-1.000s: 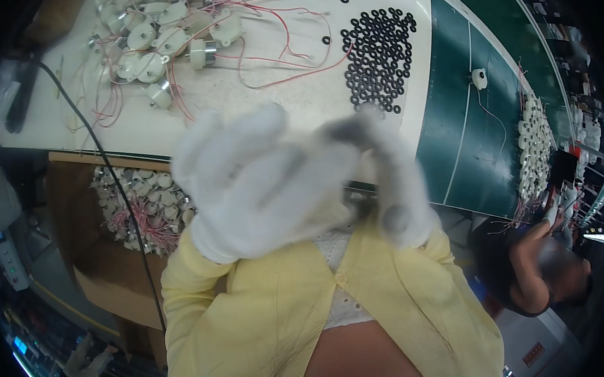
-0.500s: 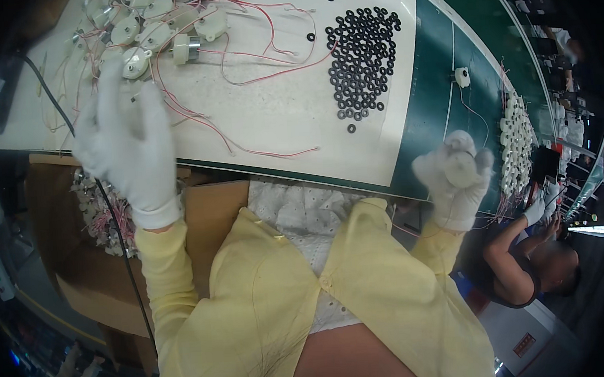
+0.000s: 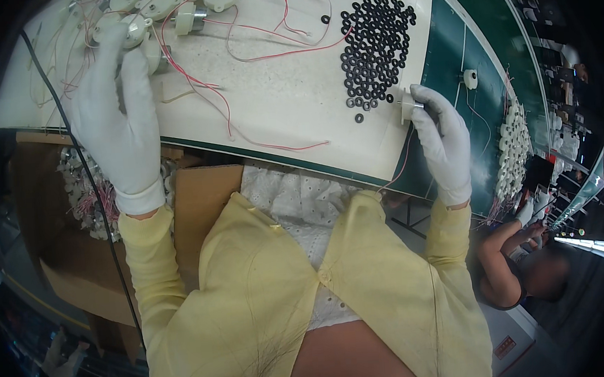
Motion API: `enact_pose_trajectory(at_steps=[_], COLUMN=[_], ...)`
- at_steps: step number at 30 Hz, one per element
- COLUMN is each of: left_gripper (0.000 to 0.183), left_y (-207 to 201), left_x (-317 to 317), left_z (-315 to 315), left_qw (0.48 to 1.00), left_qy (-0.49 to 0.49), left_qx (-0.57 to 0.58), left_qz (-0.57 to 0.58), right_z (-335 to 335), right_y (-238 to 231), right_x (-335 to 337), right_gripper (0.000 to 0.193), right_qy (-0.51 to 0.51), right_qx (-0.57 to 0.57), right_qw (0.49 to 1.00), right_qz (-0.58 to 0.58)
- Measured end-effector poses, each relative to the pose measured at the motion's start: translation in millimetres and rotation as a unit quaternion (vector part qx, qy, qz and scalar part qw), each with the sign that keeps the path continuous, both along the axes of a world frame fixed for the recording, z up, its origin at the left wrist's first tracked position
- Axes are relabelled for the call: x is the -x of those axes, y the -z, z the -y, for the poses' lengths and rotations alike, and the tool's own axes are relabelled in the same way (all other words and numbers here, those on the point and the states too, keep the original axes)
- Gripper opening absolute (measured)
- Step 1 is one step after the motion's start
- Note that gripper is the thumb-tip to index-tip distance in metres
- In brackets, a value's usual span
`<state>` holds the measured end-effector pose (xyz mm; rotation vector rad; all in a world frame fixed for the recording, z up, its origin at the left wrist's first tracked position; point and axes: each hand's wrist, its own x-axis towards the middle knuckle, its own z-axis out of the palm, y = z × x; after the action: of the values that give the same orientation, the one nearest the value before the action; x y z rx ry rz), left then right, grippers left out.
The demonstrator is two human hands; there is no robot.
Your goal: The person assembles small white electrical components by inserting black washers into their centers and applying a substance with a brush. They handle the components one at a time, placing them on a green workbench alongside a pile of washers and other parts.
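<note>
Between the fingertips of my gloved right hand (image 3: 443, 138) is a small geared motor (image 3: 407, 107) with a white gearbox and silver body. Its shaft side is turned left, and a red wire trails down from it. It hovers just right of a spread of black rings (image 3: 375, 49) lying on the white sheet. My gloved left hand (image 3: 119, 113) is at the pile of similar motors, thumb and fingers apart. Its fingertips lie over or against one white motor (image 3: 137, 29); their exact contact is hidden.
Loose red and white wires cross the white work surface (image 3: 275, 90). A cardboard box (image 3: 209, 194) with more motors stands below the table edge at left. A black cable (image 3: 97, 180) hangs past my left hand. At right are a lone motor (image 3: 471, 78), rows of motors (image 3: 513, 141) and another person (image 3: 503, 259).
My right hand has moved up and left with the motor, turning it sideways beside the rings. My left hand has shifted slightly up and left among the motors; the whole view has shifted a little.
</note>
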<state>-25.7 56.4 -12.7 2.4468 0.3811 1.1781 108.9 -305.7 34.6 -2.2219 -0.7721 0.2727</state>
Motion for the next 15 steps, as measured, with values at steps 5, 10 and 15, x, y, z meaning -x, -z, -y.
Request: enact_pose_trajectory(at_steps=[5,10,15], left_gripper=[0.021,0.023,0.025], left_y=[-8.4,-3.0,-10.6], left_x=[-1.5,-2.3,-3.3], left_z=[3.1,3.1,5.8], left_qw=[0.997,0.996,0.984], left_qy=[-0.017,0.038,0.157], left_qx=[-0.026,-0.077,-0.065], left_qz=[-0.077,-0.039,-0.06], right_z=[-9.8,-14.2,-9.4], right_y=[-7.9,-9.0,-9.5], right_x=[-0.7,7.3,3.1], right_gripper=[0.028,0.028,0.03], right_qy=[-0.022,0.044,0.019], right_qx=[0.046,0.031,0.073], right_qw=[0.998,0.998,0.996], right_qz=[0.044,-0.018,0.04])
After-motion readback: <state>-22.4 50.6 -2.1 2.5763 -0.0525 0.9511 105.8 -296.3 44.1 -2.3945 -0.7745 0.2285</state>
